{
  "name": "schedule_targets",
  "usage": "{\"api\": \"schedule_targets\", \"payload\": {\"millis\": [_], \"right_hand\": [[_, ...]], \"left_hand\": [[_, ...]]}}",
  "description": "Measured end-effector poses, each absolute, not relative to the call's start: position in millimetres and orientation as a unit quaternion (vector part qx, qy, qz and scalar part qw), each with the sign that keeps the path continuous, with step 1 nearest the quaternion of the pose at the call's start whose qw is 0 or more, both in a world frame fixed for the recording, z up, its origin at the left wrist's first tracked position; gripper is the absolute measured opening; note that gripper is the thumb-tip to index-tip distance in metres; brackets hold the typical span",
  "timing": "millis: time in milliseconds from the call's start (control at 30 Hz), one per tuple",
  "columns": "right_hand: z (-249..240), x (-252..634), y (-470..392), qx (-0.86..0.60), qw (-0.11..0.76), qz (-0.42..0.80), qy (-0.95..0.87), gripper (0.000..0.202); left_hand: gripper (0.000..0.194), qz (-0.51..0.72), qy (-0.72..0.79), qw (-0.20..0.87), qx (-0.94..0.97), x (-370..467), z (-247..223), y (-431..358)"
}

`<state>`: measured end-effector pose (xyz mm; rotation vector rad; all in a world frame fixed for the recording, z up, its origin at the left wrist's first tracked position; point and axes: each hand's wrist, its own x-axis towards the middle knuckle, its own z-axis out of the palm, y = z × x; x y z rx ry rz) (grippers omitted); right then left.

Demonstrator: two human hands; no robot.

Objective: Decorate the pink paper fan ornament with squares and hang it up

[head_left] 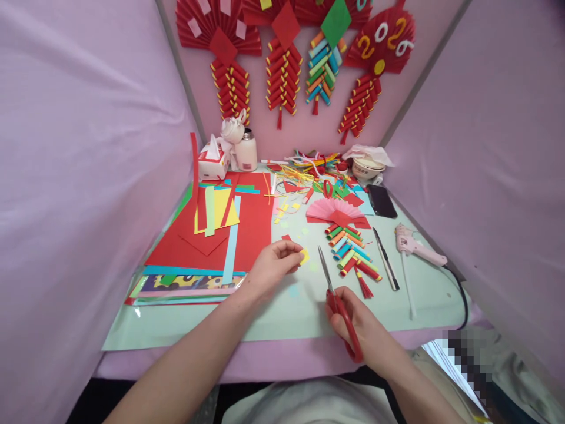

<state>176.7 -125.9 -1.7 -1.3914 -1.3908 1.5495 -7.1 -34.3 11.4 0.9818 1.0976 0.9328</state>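
Observation:
Between the thumb and fingers of my left hand [282,259] is a small piece of yellow paper [304,256], pinched over the pale green mat. My right hand [351,315] grips red-handled scissors [327,274], their blades pointing up and away from me and looking nearly closed. The blade tips are a little to the right of the yellow piece, apart from it. Just beyond the scissors lies a paper firecracker ornament [351,250] of coloured rolls, with a pink fan [334,209] at its top and a red tassel [364,285] at its bottom. Small paper scraps [293,290] lie around my left hand.
On the left are stacked red sheets [253,235] and coloured strips. A utility knife [386,259], a glue gun [419,247] and a phone [382,201] lie right. Behind stand a tissue box [213,165], a white bottle [246,152] and a bowl [368,168]. Finished ornaments [283,76] hang on the wall.

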Motion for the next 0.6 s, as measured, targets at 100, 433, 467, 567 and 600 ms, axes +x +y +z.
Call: {"api": "schedule_targets", "payload": {"millis": [100, 433, 467, 567, 600], "right_hand": [[-0.5, 175.6, -127.3, -0.522, 0.303, 0.594, -0.533, 0.035], [-0.5, 171.0, -127.3, -0.514, 0.293, 0.604, -0.534, 0.034], [0.2, 170.4, -126.9, -0.514, 0.291, 0.605, -0.534, 0.033], [2.3, 169.0, -124.9, -0.514, 0.286, 0.606, -0.535, 0.031], [2.7, 168.7, -124.1, -0.515, 0.285, 0.606, -0.535, 0.031]], "left_hand": [[0.023, 0.424, 0.469, 0.651, 0.42, -6.8, 11.6, -34.7], [0.025, 0.45, 0.461, 0.626, 0.44, -7.3, 12.7, -34.5], [0.024, 0.448, 0.458, 0.637, 0.428, -7.2, 13.4, -35.0], [0.024, 0.444, 0.45, 0.664, 0.399, -6.5, 14.8, -36.1], [0.024, 0.443, 0.449, 0.667, 0.396, -6.4, 14.9, -36.4]]}}
